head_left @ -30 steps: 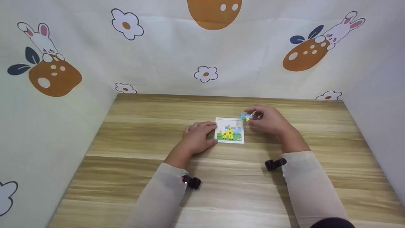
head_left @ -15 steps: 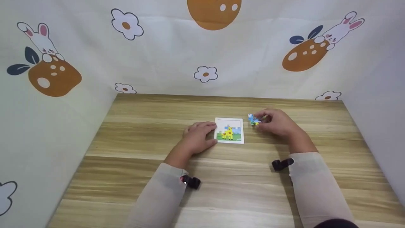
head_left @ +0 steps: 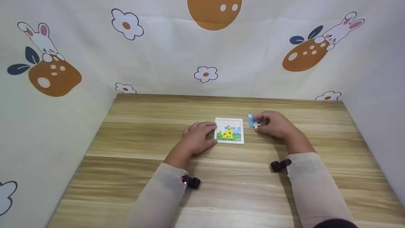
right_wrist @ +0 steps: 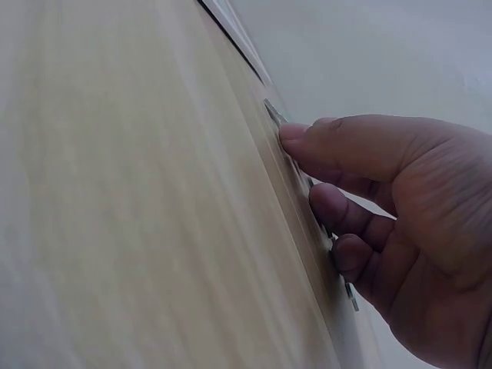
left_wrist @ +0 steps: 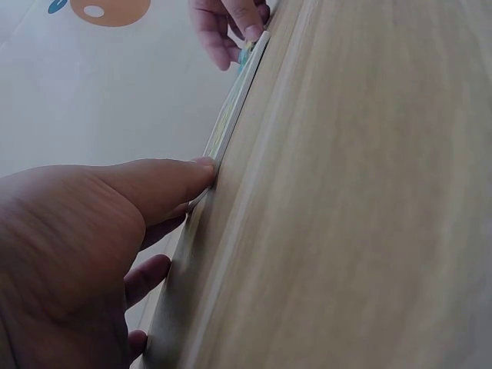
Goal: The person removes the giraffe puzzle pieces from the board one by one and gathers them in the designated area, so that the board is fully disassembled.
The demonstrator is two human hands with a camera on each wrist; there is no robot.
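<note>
A white square puzzle board lies on the table, its lower part filled with a giraffe picture and its upper part bare. My left hand rests at the board's left edge, fingers near the upper part and thumb at the lower corner. In the left wrist view, the thumb of the left hand presses the board's edge. Right of the board, my right hand holds blue puzzle pieces between thumb and fingers. The right wrist view shows thin pieces under the right hand, partly hidden.
The wood-grain table spreads around both hands. A pale cloth with rabbit, fruit and flower prints stands behind the table. Small black cameras sit on both sleeves.
My right hand has moved right from the board's upper right corner with the pieces, which sit slightly lower than half a second ago. The left hand and board have stayed put.
</note>
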